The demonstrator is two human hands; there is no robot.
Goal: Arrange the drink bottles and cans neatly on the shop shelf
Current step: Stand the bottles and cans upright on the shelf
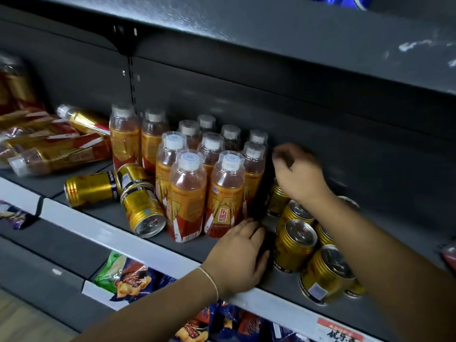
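Note:
Several upright orange-labelled drink bottles with white caps stand in a block mid-shelf. To their right is a cluster of upright gold cans. My left hand lies flat on the shelf between the front bottle and the nearest can, fingers straight. My right hand hovers, blurred, over the rearmost gold can, its fingers loosely curled with nothing seen in them. Three gold cans lie tipped over left of the bottles. More bottles lie on their sides at the far left.
The dark upper shelf overhangs close above the bottle caps. Snack packets fill the shelf below, behind a white price rail. A red object sits at the right edge. Bare shelf floor shows behind the cans on the right.

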